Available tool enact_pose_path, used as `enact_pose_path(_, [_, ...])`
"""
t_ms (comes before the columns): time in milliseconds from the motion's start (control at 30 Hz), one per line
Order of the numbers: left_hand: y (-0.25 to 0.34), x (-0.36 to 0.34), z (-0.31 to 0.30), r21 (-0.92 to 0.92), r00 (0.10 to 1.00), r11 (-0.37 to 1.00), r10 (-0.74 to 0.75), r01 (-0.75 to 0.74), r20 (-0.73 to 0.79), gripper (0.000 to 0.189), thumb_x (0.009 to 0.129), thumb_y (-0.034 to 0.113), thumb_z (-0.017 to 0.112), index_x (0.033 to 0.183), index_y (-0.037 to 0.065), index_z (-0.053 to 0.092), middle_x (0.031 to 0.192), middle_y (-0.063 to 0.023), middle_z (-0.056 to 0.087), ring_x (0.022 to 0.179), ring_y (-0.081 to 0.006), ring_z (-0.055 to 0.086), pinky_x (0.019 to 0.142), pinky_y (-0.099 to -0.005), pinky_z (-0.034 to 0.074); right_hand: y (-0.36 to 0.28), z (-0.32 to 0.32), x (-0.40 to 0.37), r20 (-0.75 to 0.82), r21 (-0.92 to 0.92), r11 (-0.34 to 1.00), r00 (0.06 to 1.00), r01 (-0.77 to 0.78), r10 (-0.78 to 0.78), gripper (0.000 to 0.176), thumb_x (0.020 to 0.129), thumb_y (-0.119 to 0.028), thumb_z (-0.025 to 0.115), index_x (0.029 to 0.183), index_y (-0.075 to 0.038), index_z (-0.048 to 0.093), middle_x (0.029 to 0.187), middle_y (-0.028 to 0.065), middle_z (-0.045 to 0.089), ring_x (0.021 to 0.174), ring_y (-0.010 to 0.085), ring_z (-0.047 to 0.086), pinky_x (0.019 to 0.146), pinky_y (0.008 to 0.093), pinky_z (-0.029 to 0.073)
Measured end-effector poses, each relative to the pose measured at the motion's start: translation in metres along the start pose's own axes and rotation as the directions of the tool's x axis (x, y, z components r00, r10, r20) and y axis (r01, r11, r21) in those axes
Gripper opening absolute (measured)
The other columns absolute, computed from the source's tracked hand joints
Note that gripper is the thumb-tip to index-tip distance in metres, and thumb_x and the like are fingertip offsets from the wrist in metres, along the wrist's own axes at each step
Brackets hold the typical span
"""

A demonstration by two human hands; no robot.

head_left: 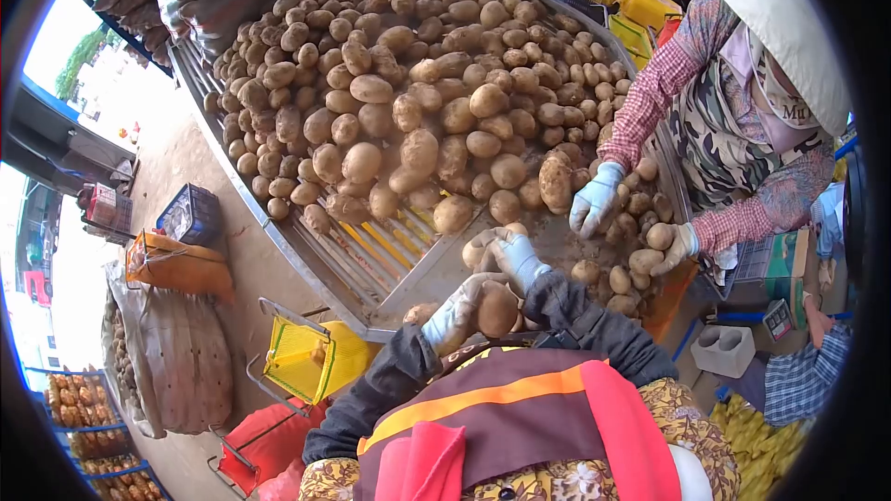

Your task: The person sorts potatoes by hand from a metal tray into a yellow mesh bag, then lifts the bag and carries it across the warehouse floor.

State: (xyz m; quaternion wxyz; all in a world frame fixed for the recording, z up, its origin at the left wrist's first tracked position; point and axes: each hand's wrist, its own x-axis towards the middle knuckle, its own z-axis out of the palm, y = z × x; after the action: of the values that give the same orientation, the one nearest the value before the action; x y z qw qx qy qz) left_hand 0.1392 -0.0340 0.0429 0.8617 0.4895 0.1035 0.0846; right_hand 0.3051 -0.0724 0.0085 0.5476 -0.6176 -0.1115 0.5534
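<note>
A large heap of brown potatoes lies on a slatted metal sorting table. My left hand, in a pale glove with a dark sleeve, is closed around a round potato just above my chest. My right hand, also gloved, grips another potato at the near edge of the heap. Both hands are close together, the right a little farther out.
A co-worker in checked sleeves stands at the right, one gloved hand on the pile, the other holding a potato. Yellow crates and a red crate stand below the table; filled sacks lie at the left.
</note>
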Motion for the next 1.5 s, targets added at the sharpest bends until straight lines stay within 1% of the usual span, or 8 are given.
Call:
enact_pose_path(233, [0.015,0.016,-0.020,-0.409,0.961,0.900,-0.232,0.153,-0.152,0.078,0.083,0.071,0.050,0.127,0.007,0.048,0.120,-0.0125,0.058,0.111,-0.0239,0.057,0.099,-0.0414,0.045,-0.029,0.002,-0.022,-0.151,0.058,0.918,0.912,0.392,-0.380,0.039,0.099,-0.039,0.047,0.116,-0.006,0.057,0.113,0.0104,0.062,0.107,0.0223,0.059,0.090,0.0387,0.049])
enact_pose_path(333, [0.056,0.030,0.007,-0.768,0.985,0.623,-0.027,0.149,0.169,0.064,0.088,0.058,0.054,0.129,0.010,0.048,0.130,-0.0105,0.053,0.120,-0.0212,0.051,0.104,-0.0391,0.040,-0.056,0.020,-0.052,0.536,-0.394,0.102,0.319,0.913,-0.781,0.045,0.098,-0.038,0.049,0.126,-0.003,0.054,0.128,0.0178,0.054,0.127,0.0356,0.046,0.107,0.0454,0.034])
enact_pose_path(467, [-0.045,0.021,-0.054,-0.323,0.983,0.946,-0.068,0.010,-0.171,0.055,0.090,0.047,0.055,0.131,0.011,0.048,0.135,-0.0094,0.048,0.125,-0.0189,0.045,0.106,-0.0375,0.036,-0.047,0.041,-0.052,0.762,-0.626,-0.256,0.506,0.737,-0.405,0.050,0.092,-0.041,0.050,0.126,-0.005,0.056,0.135,0.0161,0.051,0.130,0.0312,0.045,0.112,0.0489,0.024])
enact_pose_path(667, [-0.038,0.030,-0.075,0.816,0.985,0.553,0.050,-0.167,0.167,0.046,0.094,0.037,0.052,0.132,0.011,0.046,0.134,-0.0095,0.048,0.124,-0.0165,0.045,0.104,-0.0344,0.037,-0.045,0.044,-0.028,0.420,-0.841,0.128,0.784,0.525,-0.458,0.041,0.092,-0.039,0.053,0.111,-0.004,0.063,0.117,0.0166,0.062,0.112,0.0332,0.057,0.097,0.0408,0.043])
enact_pose_path(967, [0.027,0.048,-0.039,-0.114,0.871,0.864,-0.491,0.490,0.014,0.056,0.099,0.050,0.036,0.124,0.001,0.049,0.114,-0.0110,0.060,0.105,-0.0173,0.059,0.088,-0.0300,0.049,-0.036,0.018,0.001,-0.032,-0.257,0.966,0.999,0.031,-0.040,0.053,0.100,-0.047,0.041,0.100,0.001,0.065,0.086,0.0107,0.067,0.076,0.0182,0.061,0.074,0.0314,0.049])
enact_pose_path(1200, [0.037,0.057,-0.035,0.286,0.970,0.950,-0.175,0.121,0.170,0.027,0.092,0.021,0.059,0.113,0.005,0.058,0.107,-0.0120,0.064,0.098,-0.0198,0.062,0.085,-0.0318,0.052,-0.062,0.018,-0.040,0.049,0.175,0.981,0.996,-0.078,0.071,0.068,0.096,-0.060,0.038,0.127,0.000,0.048,0.112,0.0119,0.060,0.100,0.0198,0.058,0.086,0.0358,0.048])
enact_pose_path(1300, [0.006,0.068,-0.034,-0.740,0.739,0.564,-0.659,0.366,-0.137,0.062,0.097,0.058,0.033,0.120,0.004,0.054,0.096,-0.0179,0.066,0.065,-0.0241,0.065,0.053,-0.0295,0.053,-0.030,0.025,-0.036,0.163,-0.714,0.510,0.822,0.480,-0.545,0.039,0.095,-0.032,0.057,0.121,-0.003,0.055,0.112,0.0139,0.063,0.106,0.0250,0.060,0.089,0.0345,0.048])
enact_pose_path(1500, [0.018,0.055,-0.054,-0.412,0.841,0.733,-0.471,0.542,0.268,0.050,0.099,0.044,0.031,0.121,0.004,0.051,0.083,-0.0207,0.065,0.054,-0.0262,0.064,0.040,-0.0323,0.051,-0.030,0.014,-0.026,-0.167,-0.397,0.887,0.931,0.237,-0.324,0.021,0.096,-0.012,0.052,0.111,-0.001,0.063,0.098,0.0085,0.069,0.092,0.0163,0.065,0.083,0.0290,0.051])
